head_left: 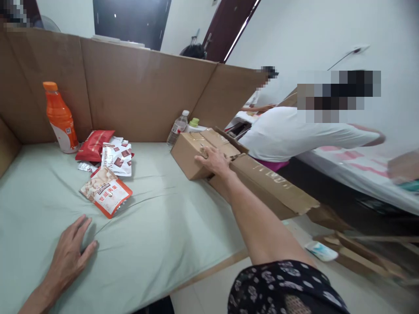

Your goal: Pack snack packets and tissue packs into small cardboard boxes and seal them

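Pale green cloth (157, 235) is covering the counter (213, 271), a cardboard partition (147, 91) standing along its far side. Toward the right edge, a cardboard box (187, 155) is sitting just before a clear bottle (176, 130). The person's right hand (216, 162) is resting on the box top, fingers partly spread; whether they are gripping, I cannot tell. The left hand (68, 250) is hovering over or touching the cloth, fingers loosely open, holding nothing, near an orange-edged pouch (111, 198). Beyond the box, a co-worker in white (275, 135) is extending an arm.
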Motion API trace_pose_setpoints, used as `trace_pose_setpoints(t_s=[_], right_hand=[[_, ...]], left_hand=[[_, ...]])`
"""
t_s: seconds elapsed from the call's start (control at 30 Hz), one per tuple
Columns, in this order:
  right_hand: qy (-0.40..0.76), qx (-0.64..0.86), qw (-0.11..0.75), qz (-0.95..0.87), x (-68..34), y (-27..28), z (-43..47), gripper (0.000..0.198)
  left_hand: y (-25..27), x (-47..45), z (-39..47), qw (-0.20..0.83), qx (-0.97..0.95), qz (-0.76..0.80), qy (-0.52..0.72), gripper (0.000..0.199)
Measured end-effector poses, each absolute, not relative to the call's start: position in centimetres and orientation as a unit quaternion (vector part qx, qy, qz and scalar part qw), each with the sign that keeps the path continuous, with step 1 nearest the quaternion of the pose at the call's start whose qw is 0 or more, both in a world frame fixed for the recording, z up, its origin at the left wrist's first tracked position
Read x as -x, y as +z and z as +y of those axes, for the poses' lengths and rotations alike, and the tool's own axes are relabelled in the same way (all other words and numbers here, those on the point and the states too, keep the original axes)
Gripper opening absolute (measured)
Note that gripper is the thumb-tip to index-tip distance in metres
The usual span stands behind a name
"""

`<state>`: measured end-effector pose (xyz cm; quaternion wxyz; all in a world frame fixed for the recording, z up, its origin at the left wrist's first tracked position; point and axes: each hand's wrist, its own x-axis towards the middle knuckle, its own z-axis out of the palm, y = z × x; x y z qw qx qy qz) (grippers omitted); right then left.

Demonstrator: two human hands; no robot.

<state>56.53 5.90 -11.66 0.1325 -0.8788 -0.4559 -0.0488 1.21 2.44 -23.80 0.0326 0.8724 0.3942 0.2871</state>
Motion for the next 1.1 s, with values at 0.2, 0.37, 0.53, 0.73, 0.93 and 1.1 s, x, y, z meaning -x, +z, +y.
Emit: trace_pose_setpoints(t_s=[0.2, 0.37, 0.53, 0.73, 0.93, 1.1], right_hand=[[-0.190, 0.768, 0.380, -0.479, -53.6, -17.0, 1.3, 0.048], [0.053, 0.710, 0.370, -0.596, -43.8, -24.2, -2.3, 0.064], [0.230, 0.643, 0.351, -0.640, -32.2, -25.4, 0.1, 0.076], [0.265, 0.625, 0.423, -0.600, -28.1, -26.3, 2.3, 0.075], [0.265, 0.635, 0.435, -0.581, -28.0, -27.1, 1.3, 0.074], [0.227, 0.647, 0.410, -0.602, -27.9, -26.7, 1.4, 0.068]], left_hand=[[-22.8, -2.0, 0.7, 0.111, -0.869, 0.420, 0.237, 0.045], [-22.0, -2.8, -0.6, 0.159, -0.853, 0.455, 0.202, 0.051], [-21.1, -2.6, -1.5, 0.166, -0.845, 0.466, 0.206, 0.057], [-15.5, 3.5, 3.2, 0.089, -0.800, 0.519, 0.287, 0.055], [-6.6, 12.6, 16.9, -0.047, -0.733, 0.605, 0.308, 0.069], [-3.7, 15.1, 25.1, -0.047, -0.720, 0.640, 0.263, 0.084]])
